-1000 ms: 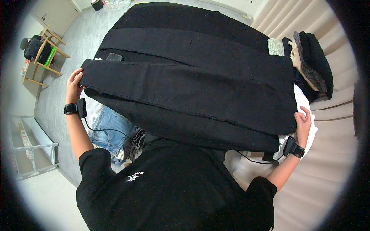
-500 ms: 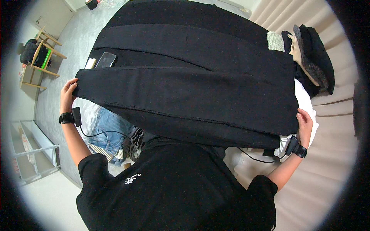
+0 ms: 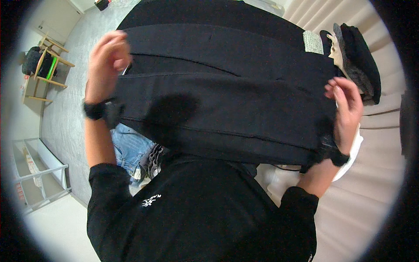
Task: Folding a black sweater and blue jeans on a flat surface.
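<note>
Head view, looking down past the person's black-sleeved chest. A large black garment [image 3: 227,87], folded into broad horizontal bands, is stretched across the middle of the picture between both raised hands. Left hand [image 3: 107,65]: fingers curled over the garment's left edge, pinching the cloth; a black band sits on the wrist. Right hand [image 3: 347,109]: fingers half bent along the garment's right edge, touching the cloth; how firmly they clasp it cannot be told. A pale sewn label [image 3: 313,42] shows near the garment's upper right corner. Behind the right edge, a stack of folded clothes [image 3: 358,61], dark over pale, rests on the cream bedding [image 3: 371,192]. Below the garment's left part lies blue denim [image 3: 131,148] with other crumpled cloth beside it. At far left, a small wooden chair [image 3: 46,65] carries a dark bundle and something green. A low white shelf [image 3: 39,168] stands on the floor at lower left; what it holds is too small to tell.
</note>
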`<state>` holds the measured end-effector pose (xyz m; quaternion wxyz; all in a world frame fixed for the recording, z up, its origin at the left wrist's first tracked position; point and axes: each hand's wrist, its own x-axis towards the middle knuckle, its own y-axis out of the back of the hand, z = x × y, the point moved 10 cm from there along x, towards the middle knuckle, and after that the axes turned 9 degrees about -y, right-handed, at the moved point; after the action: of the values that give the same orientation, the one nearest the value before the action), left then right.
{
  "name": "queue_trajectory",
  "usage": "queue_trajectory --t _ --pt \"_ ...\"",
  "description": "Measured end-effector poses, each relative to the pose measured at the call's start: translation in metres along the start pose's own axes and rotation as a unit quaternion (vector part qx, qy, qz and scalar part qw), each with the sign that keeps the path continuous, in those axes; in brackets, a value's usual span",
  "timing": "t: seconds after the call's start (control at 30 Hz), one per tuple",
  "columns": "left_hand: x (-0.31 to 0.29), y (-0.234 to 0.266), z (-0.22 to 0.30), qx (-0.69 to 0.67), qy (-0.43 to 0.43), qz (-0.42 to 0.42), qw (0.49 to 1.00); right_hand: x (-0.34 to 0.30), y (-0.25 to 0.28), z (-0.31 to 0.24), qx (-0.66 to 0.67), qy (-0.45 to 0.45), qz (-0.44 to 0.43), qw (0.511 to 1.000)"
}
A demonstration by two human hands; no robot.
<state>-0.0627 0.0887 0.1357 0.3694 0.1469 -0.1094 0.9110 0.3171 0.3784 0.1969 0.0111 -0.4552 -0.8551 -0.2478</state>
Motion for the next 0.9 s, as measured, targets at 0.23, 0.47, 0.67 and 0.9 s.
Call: queue_trajectory --t 0.23,0.47,0.67,0.9 --pt "0.010 -0.091 -0.128 -0.161 0.081 0.014 0.983 0.050 -0.167 0.107 0.344 -0.156 -0.125 0.917" --pt "-0.004 -0.103 -0.134 0.106 -0.008 -0.092 0.990 0.050 -0.187 0.143 0.284 -0.145 -0.112 0.941" --pt "-0.006 -0.122 -0.123 0.223 -0.078 -0.172 0.956 0.039 -0.192 0.133 0.180 -0.093 -0.135 0.970" --pt "-0.016 -0.135 -0.131 0.300 -0.039 -0.272 0.914 0.036 -0.198 0.131 0.083 -0.058 -0.142 0.985"
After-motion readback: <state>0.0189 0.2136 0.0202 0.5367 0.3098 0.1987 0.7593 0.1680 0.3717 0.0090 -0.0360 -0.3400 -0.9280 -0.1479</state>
